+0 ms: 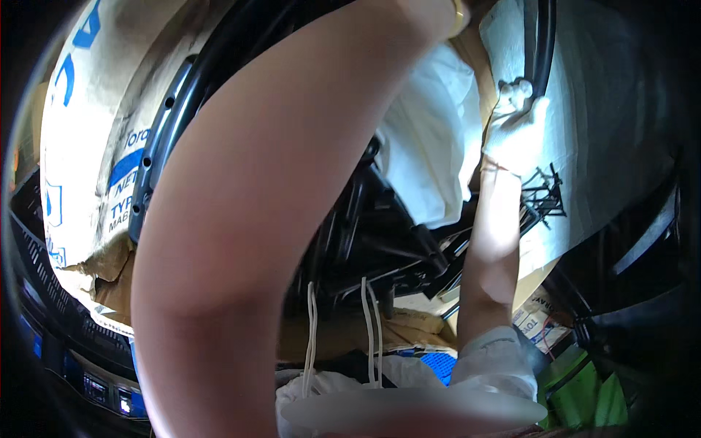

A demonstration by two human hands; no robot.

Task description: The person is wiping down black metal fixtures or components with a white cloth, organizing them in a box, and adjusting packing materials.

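Note:
My right hand (517, 131), in a white glove, is up at the upper right. Its fingers are curled round the lower end of a curved black bar (545, 47), which runs out past the top edge. My left forearm (241, 197) crosses the picture very near, rising from the lower left to the top. A yellow band (459, 18) shows at its wrist, and the left hand itself lies beyond the top edge. Between my arms are several black tubular parts (391, 248) in a pile, partly covered by a white cloth or bag (431, 139).
At the left stands a large printed paper sack (80, 160) with a black perforated strip (157, 139) against it. Thin black branching pieces (546, 196) stick out below my right hand. Torn brown cardboard (416, 328) lies near my body, and a green object (584, 394) is at the lower right.

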